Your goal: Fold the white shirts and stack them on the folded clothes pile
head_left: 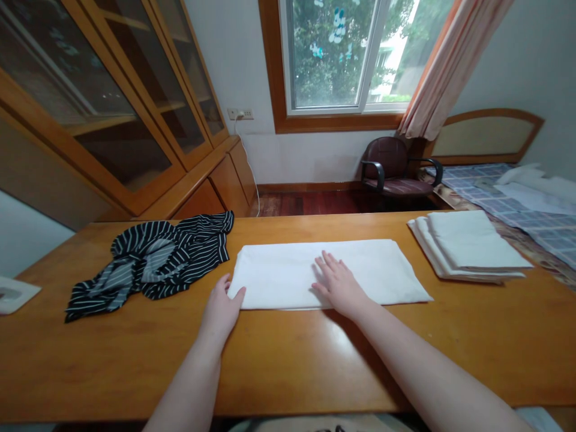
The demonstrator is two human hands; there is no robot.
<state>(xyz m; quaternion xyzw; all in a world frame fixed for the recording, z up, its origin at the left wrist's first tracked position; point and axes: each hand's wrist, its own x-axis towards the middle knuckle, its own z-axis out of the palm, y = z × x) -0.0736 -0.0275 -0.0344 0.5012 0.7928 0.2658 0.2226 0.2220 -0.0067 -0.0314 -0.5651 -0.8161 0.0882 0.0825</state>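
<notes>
A white cloth, folded into a long flat strip, lies across the middle of the wooden table. My right hand rests flat on the middle of this cloth with its fingers spread. At the strip's left end is my left hand, its thumb over the near left corner and its other fingers along the side edge. Thumb and fingers stand apart there, and part of the fingers is hidden behind the hand. To the right sits a stack of folded white cloths. A crumpled black-and-white striped garment lies on the left.
The wooden table spans the view. A white object sits at its left edge. Beyond it are a glass-door cabinet, a dark red armchair and a bed with a plaid cover. A white cord hangs from a wall socket.
</notes>
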